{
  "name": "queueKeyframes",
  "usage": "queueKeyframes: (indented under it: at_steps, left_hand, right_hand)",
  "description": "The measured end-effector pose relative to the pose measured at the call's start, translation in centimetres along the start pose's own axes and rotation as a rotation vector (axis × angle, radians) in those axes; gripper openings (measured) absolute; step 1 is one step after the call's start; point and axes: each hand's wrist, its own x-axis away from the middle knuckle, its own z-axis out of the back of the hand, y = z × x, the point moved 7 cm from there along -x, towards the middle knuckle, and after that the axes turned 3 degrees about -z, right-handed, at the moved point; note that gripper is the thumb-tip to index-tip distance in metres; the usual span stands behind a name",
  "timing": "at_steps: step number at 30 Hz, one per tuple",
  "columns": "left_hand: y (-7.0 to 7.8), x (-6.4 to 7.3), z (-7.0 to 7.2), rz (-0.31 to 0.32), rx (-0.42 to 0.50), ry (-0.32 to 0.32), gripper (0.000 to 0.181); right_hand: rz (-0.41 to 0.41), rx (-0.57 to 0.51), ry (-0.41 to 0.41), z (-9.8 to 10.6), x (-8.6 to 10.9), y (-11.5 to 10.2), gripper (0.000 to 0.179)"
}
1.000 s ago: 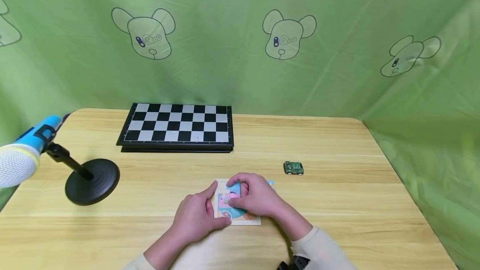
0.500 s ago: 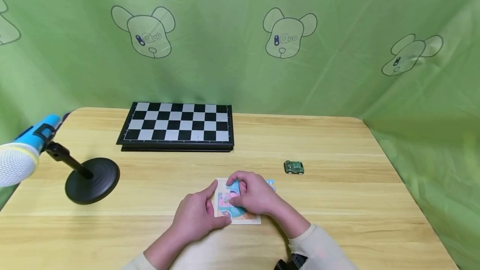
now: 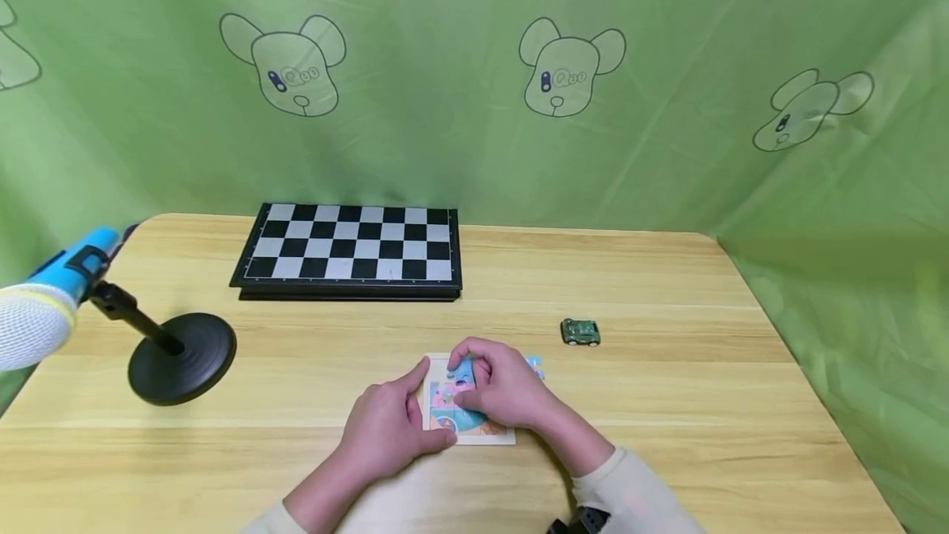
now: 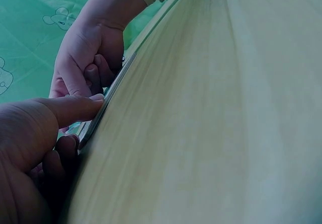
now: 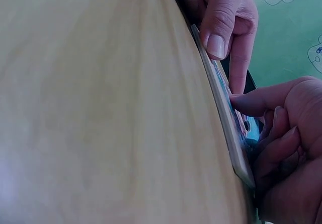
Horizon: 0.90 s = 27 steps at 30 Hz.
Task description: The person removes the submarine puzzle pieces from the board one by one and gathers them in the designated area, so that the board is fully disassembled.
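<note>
A small pale-framed jigsaw puzzle board lies on the table, its picture in pink, blue and sandy orange. My left hand holds its left side, thumb on the near edge and index finger reaching to the far left corner. Over the picture, my right hand pinches a light blue puzzle piece at the board's upper part, and its palm hides much of the right half. In the right wrist view, the right thumb meets the board's face close to the left index finger.
A blue puzzle piece shows just beyond the board's right side. Behind it stands a green toy car. At the back lies a black-and-white chessboard; a blue microphone on a black stand is at left.
The blue piece under my right fingers has turned or tilted slightly. Both hands and the board stay in nearly the same place.
</note>
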Motion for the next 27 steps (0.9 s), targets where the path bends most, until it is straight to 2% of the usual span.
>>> queueKeyframes:
  at_steps: [6, 12, 16, 27]
  left_hand:
    - [-0.1, 0.0, 0.0, 0.012, 0.005, -0.006, 0.098]
    - [0.0, 0.0, 0.0, 0.011, -0.005, -0.003, 0.099]
    - [-0.1, -0.1, -0.1, 0.019, -0.005, -0.009, 0.099]
    - [-0.1, -0.1, -0.1, 0.024, -0.002, -0.011, 0.099]
  right_hand:
    - [0.0, -0.014, 0.006, 0.3, 0.2, -0.1, 0.033]
    - [-0.057, 0.059, 0.039, 1.6, 0.3, 0.1, 0.041]
    - [-0.092, 0.1, 0.022, 1.8, 0.2, 0.8, 0.038]
    - [-0.082, 0.118, -0.007, 1.6, -0.1, 1.3, 0.027]
